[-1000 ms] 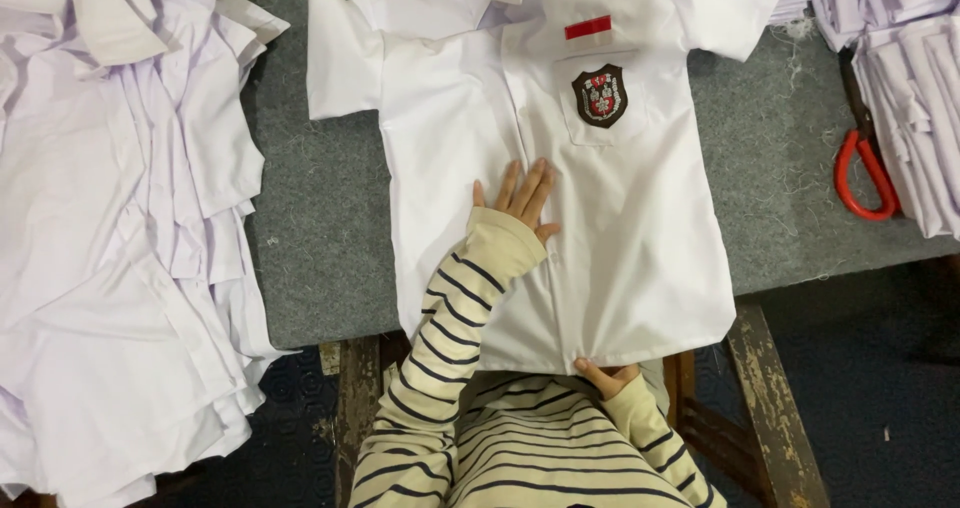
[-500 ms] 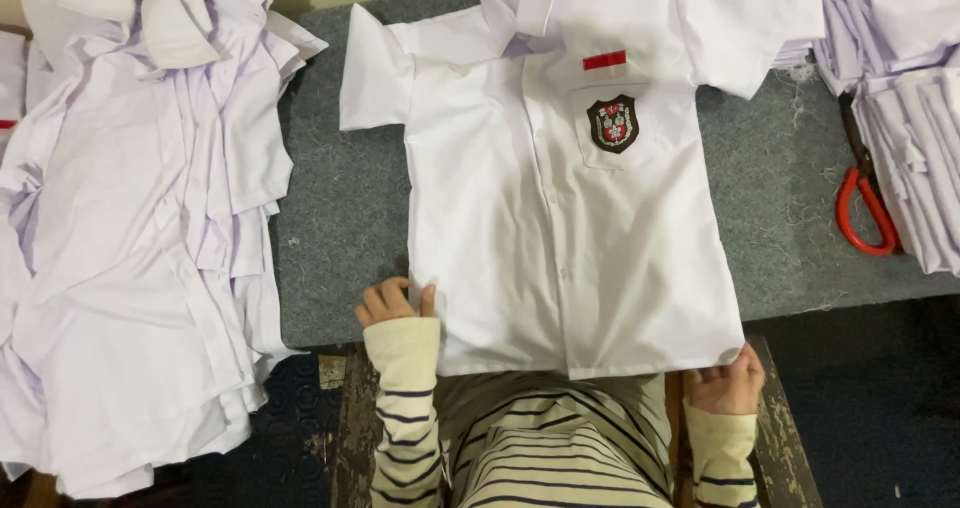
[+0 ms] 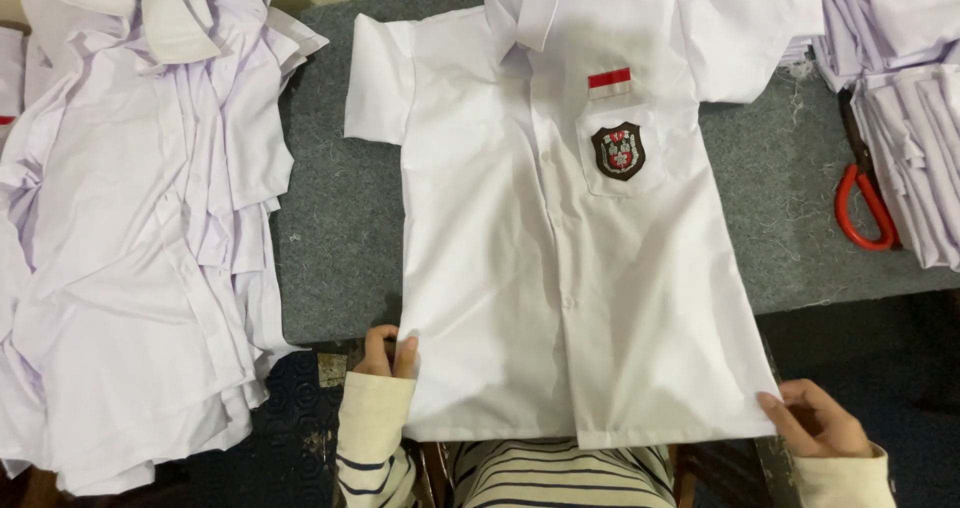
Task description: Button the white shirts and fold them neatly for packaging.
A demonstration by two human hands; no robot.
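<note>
Both hands' fingers (image 3: pixel 405 353) pinch the white shirt (image 3: pixel 560 298) hem corners.

L hand (image 3: pixel 388 353) & R hand (image 3: pixel 815 418) low, apart — fingers curled, pinching.

A grey felt-topped table (image 3: pixel 340 238) carries a spread white shirt (image 3: pixel 560 288), shirt heaps (image 3: pixel 130 248) — and red-handled scissors (image 3: pixel 862 203).

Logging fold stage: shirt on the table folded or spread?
Spread: white shirt lies flat, front up, both sleeves out; left hand and right hand grip its hem corners.
</note>
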